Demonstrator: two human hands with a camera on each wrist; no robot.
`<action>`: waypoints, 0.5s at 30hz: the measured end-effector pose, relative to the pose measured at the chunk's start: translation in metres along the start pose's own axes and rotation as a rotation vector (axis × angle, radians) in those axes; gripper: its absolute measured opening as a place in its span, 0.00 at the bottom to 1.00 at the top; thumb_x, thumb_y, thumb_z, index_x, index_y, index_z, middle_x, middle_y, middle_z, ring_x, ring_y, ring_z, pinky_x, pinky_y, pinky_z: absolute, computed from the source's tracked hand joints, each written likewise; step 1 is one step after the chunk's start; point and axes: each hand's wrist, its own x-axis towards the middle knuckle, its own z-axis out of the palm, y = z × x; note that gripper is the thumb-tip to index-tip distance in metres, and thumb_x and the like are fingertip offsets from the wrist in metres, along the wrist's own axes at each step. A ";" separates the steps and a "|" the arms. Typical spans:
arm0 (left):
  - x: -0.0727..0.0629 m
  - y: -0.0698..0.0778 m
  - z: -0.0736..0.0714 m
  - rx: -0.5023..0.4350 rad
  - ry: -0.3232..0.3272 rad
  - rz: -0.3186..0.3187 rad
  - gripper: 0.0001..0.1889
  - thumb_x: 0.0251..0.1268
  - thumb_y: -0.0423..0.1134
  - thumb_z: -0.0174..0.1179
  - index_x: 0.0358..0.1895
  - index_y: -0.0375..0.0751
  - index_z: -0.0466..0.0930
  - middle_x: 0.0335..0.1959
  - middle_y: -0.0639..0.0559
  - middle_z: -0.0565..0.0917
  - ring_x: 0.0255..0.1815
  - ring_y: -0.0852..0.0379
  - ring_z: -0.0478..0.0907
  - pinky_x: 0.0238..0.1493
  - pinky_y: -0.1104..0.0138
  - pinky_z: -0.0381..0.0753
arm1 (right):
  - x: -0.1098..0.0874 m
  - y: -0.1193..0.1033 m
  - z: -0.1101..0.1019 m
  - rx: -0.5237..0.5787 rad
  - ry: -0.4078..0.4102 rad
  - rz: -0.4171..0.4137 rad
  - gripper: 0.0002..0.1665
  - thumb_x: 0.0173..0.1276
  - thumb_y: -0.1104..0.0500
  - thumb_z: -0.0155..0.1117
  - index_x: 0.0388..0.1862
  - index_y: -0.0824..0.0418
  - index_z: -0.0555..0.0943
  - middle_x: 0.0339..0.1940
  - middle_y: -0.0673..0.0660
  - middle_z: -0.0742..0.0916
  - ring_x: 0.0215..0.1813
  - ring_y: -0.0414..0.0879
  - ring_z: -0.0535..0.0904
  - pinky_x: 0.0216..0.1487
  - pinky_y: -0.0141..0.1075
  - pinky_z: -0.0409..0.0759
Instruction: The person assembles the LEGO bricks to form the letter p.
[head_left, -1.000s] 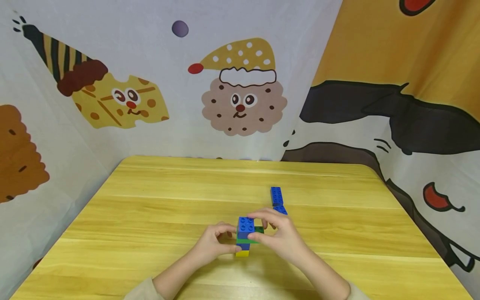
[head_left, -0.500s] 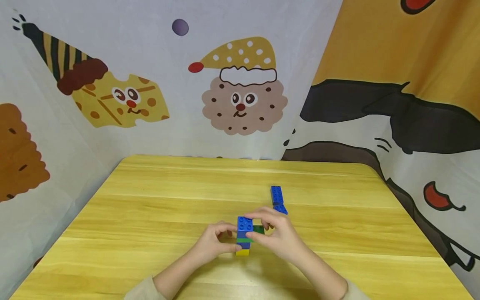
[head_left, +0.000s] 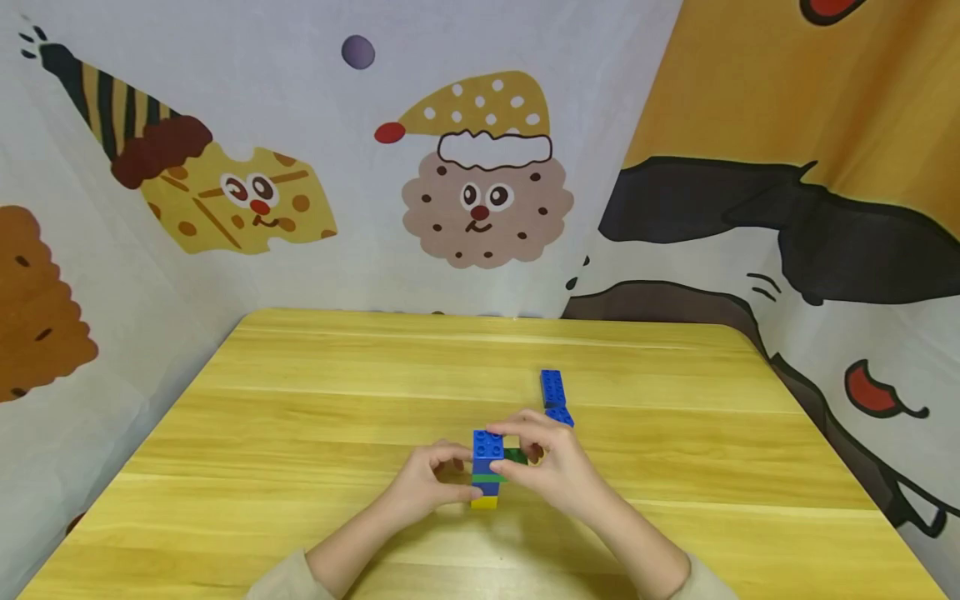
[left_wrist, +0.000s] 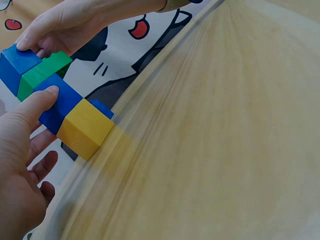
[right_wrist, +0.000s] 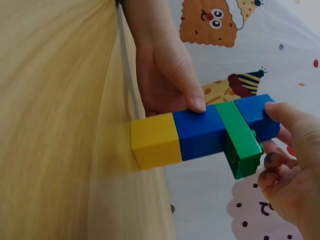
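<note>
A small tower of toy building bricks stands upright on the table. At its bottom is a yellow brick (right_wrist: pixel 156 145), with a blue brick (left_wrist: pixel 64 107) above it. Over that lies a green brick (right_wrist: pixel 237 131), which juts out toward the right. The top blue brick (head_left: pixel 488 445) sits on the green one at the left side. My left hand (head_left: pixel 429 482) pinches the lower blue brick between thumb and fingers. With thumb and forefinger, my right hand (head_left: pixel 558 458) grips the top blue brick; its other fingers curl beside the green overhang.
Beyond my right hand, a studded blue brick (head_left: pixel 552 388) lies on the wooden table (head_left: pixel 315 392). Touching or close to its near end is another blue brick (head_left: pixel 559 416), partly hidden by the hand. A cartoon-printed cloth (head_left: pixel 300 100) hangs behind the table.
The top blue brick has shifted slightly left over the tower, with my right hand moving along with it. My left hand keeps its hold, and the two loose blue bricks lie as before.
</note>
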 end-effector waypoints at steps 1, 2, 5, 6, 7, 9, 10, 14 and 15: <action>0.000 0.000 0.000 -0.001 0.001 -0.003 0.18 0.50 0.36 0.73 0.47 0.46 0.85 0.39 0.54 0.81 0.43 0.48 0.71 0.41 0.60 0.68 | 0.000 0.000 0.000 0.005 0.000 -0.001 0.19 0.54 0.72 0.72 0.47 0.69 0.83 0.37 0.55 0.82 0.23 0.55 0.64 0.25 0.30 0.64; 0.000 0.001 0.000 0.002 0.002 -0.005 0.18 0.50 0.35 0.73 0.47 0.45 0.85 0.39 0.55 0.81 0.44 0.48 0.71 0.42 0.60 0.68 | 0.000 0.001 0.000 0.008 0.000 -0.006 0.19 0.54 0.72 0.72 0.47 0.69 0.83 0.37 0.55 0.82 0.23 0.55 0.64 0.24 0.30 0.64; -0.001 0.007 0.000 0.009 0.006 -0.004 0.18 0.50 0.33 0.73 0.47 0.42 0.84 0.39 0.54 0.81 0.44 0.46 0.71 0.42 0.59 0.68 | 0.001 0.005 0.001 0.020 0.000 -0.028 0.19 0.53 0.72 0.72 0.46 0.70 0.83 0.36 0.56 0.82 0.22 0.55 0.64 0.23 0.29 0.65; -0.002 0.011 0.000 0.008 0.006 -0.004 0.18 0.50 0.33 0.72 0.47 0.41 0.84 0.39 0.53 0.81 0.44 0.45 0.71 0.42 0.58 0.68 | 0.001 0.006 0.001 0.026 0.001 -0.035 0.19 0.53 0.72 0.72 0.46 0.71 0.83 0.36 0.56 0.82 0.21 0.54 0.64 0.23 0.29 0.65; -0.003 0.015 0.000 0.005 0.006 -0.004 0.18 0.50 0.33 0.72 0.47 0.40 0.84 0.39 0.53 0.81 0.44 0.44 0.71 0.42 0.58 0.68 | 0.001 0.009 0.002 0.030 0.002 -0.035 0.19 0.53 0.73 0.72 0.46 0.71 0.83 0.37 0.57 0.82 0.21 0.54 0.64 0.23 0.29 0.65; -0.006 0.023 0.001 0.002 0.005 -0.001 0.18 0.51 0.33 0.72 0.47 0.39 0.84 0.39 0.52 0.80 0.44 0.43 0.71 0.42 0.59 0.68 | 0.000 0.018 0.004 0.037 0.004 -0.029 0.20 0.52 0.72 0.73 0.46 0.70 0.83 0.38 0.57 0.83 0.21 0.53 0.65 0.23 0.28 0.66; -0.007 0.026 0.001 0.002 0.005 0.002 0.18 0.51 0.33 0.72 0.47 0.38 0.84 0.38 0.52 0.80 0.43 0.44 0.70 0.41 0.60 0.68 | 0.000 0.022 0.004 0.039 0.005 -0.021 0.20 0.52 0.72 0.73 0.46 0.69 0.83 0.39 0.57 0.83 0.21 0.52 0.65 0.23 0.28 0.66; -0.007 0.022 0.002 0.001 0.007 -0.003 0.18 0.51 0.33 0.72 0.47 0.39 0.84 0.38 0.52 0.80 0.43 0.45 0.70 0.40 0.62 0.69 | -0.002 0.036 0.005 0.037 -0.011 0.021 0.21 0.54 0.67 0.74 0.49 0.62 0.84 0.43 0.53 0.83 0.22 0.45 0.66 0.23 0.29 0.68; -0.005 0.018 0.002 0.007 0.008 -0.002 0.18 0.50 0.33 0.72 0.47 0.39 0.84 0.38 0.52 0.80 0.43 0.45 0.71 0.40 0.62 0.70 | -0.002 0.038 0.004 0.033 -0.017 0.026 0.21 0.55 0.65 0.74 0.49 0.61 0.84 0.43 0.52 0.83 0.23 0.43 0.66 0.24 0.29 0.68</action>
